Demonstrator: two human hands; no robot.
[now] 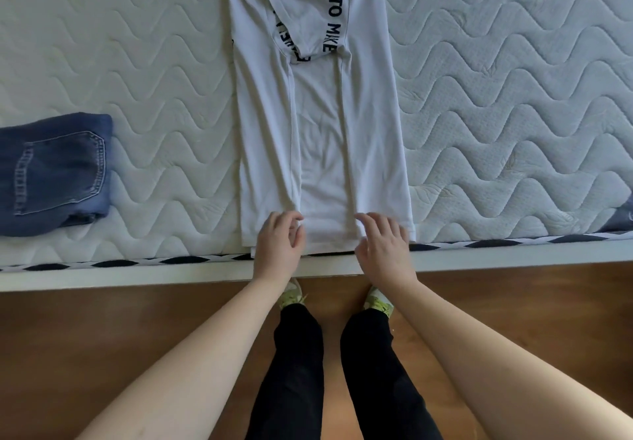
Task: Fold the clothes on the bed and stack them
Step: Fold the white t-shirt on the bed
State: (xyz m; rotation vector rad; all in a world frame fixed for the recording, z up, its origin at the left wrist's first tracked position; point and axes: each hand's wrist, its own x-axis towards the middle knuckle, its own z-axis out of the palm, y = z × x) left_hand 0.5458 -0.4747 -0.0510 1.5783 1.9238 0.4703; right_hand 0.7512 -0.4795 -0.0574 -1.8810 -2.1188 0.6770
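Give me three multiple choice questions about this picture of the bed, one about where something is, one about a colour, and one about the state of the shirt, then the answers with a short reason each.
1. Where are the folded jeans?
A. Left of the shirt, on the mattress
B. On top of the shirt
C. On the floor

2. What colour is the lettering on the shirt?
A. Red
B. Dark
C. Yellow

3. How does the shirt lie?
A. Crumpled in a ball
B. Hanging off the bed
C. Flat, both sides folded inward

Answers:
1 A, they sit apart from it by the left edge.
2 B, dark letters on white cloth.
3 C, two long flaps lie on the middle, with the left hand and right hand at the hem.
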